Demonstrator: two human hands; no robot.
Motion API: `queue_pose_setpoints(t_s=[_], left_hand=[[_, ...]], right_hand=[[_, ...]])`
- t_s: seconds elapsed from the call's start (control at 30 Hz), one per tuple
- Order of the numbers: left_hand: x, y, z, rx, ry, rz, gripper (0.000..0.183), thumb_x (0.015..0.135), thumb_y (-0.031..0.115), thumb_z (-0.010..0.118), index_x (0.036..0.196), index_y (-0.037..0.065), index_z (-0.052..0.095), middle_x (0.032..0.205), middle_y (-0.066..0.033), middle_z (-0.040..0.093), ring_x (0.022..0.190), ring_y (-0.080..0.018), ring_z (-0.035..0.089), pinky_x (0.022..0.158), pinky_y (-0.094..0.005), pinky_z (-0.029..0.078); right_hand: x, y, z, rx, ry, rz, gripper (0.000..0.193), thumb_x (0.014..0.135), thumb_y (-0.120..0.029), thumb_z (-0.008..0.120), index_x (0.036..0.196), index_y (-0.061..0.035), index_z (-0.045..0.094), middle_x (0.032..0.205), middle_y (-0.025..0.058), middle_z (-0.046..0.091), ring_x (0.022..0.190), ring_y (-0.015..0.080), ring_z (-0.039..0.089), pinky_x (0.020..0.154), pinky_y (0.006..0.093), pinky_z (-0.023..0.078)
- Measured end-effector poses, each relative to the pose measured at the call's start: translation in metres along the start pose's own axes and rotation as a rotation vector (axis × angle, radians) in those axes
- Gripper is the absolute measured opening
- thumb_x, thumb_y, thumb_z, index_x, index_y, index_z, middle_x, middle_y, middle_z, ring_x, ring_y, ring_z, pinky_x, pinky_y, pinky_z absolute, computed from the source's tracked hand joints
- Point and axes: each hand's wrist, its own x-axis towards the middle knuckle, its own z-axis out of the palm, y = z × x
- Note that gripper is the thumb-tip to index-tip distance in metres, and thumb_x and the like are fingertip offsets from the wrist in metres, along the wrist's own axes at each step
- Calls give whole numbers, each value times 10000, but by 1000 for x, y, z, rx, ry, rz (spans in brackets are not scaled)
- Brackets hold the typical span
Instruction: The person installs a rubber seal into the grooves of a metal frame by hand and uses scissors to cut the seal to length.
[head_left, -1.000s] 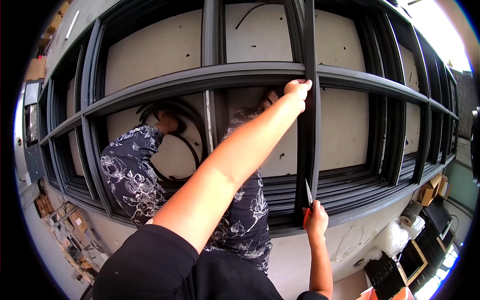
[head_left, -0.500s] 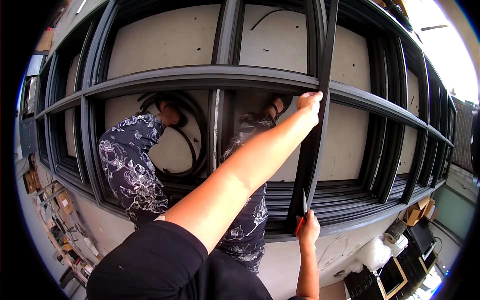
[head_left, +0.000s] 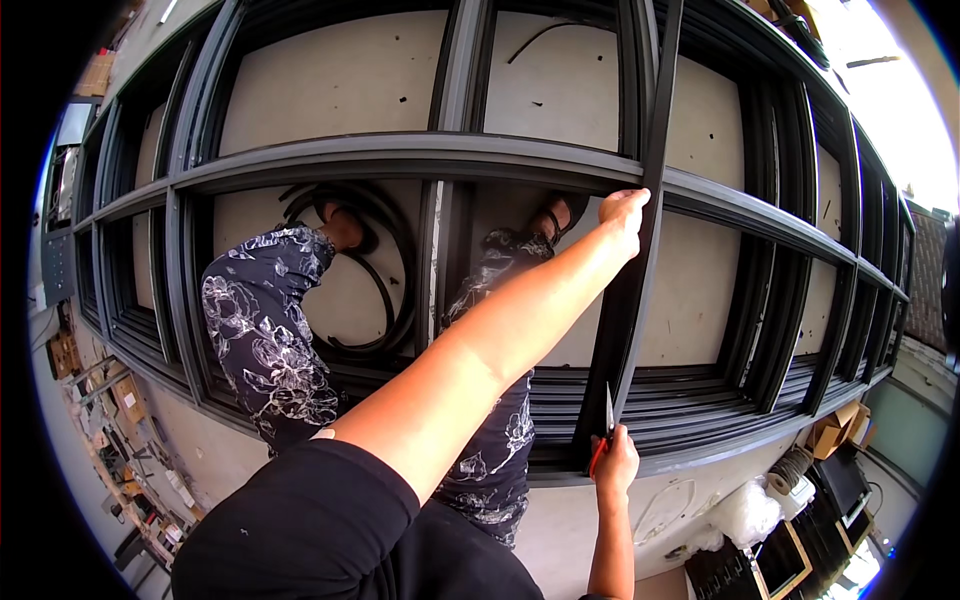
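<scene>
On the head view, I am having my left hand (head_left: 625,215) pinch the edge of a long, smooth black strip (head_left: 661,110), which is slanting across the dark grey, straight-edged frame (head_left: 400,148). My right hand (head_left: 616,460) is clenching red-handled scissors (head_left: 609,412), their tapered metal blades pointing away from me just beside the strip's lower stretch. Glossy black tubing (head_left: 405,270) is curving in loops on the pale, flat floor (head_left: 690,300), and a crumpled white plastic bag (head_left: 748,510) is lying at lower right.

Workshop, large dark gridded frame (head_left: 400,150), coiled black strips (head_left: 403,300), scraps (head_left: 403,100) on grey floor (head_left: 320,85), cardboard box (head_left: 832,436)
</scene>
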Motion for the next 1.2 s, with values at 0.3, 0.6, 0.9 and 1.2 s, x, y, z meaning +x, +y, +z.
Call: queue_pose_setpoints(t_s=[0.3, 0.6, 0.9, 1.2], left_hand=[[-3, 3, -2, 0, -57, 4, 354, 814, 227, 759, 1101, 59, 638, 1218, -82, 624, 1153, -179, 528, 1013, -349, 378], [7, -3, 2, 31, 17, -11, 212, 820, 214, 714, 961, 69, 652, 970, -48, 669, 893, -162, 606, 794, -346, 490], [8, 8, 2, 2, -137, 47, 91, 812, 141, 618, 891, 102, 596, 725, -31, 602, 647, -177, 586, 594, -309, 487], [-160, 230, -25, -136, -646, 378, 247, 905, 206, 509, 945, 7, 649, 813, -102, 679, 760, -202, 637, 700, -332, 490]], right_hand=[[0, 0, 1, 7, 15, -7, 358, 728, -148, 790, 915, -55, 499, 746, 137, 599, 685, 361, 602, 590, 446, 479], [-2, -2, -1, 16, 10, 5, 341, 739, -155, 776, 911, -54, 500, 757, 144, 601, 693, 370, 603, 595, 451, 478], [-4, -3, 1, 24, 28, 24, 314, 771, -203, 768, 891, -57, 516, 778, 138, 613, 703, 367, 615, 604, 442, 492], [8, -21, -49, 210, 495, 83, 367, 773, -161, 818, 1051, -26, 621, 713, 68, 569, 620, 188, 518, 589, 327, 467]])
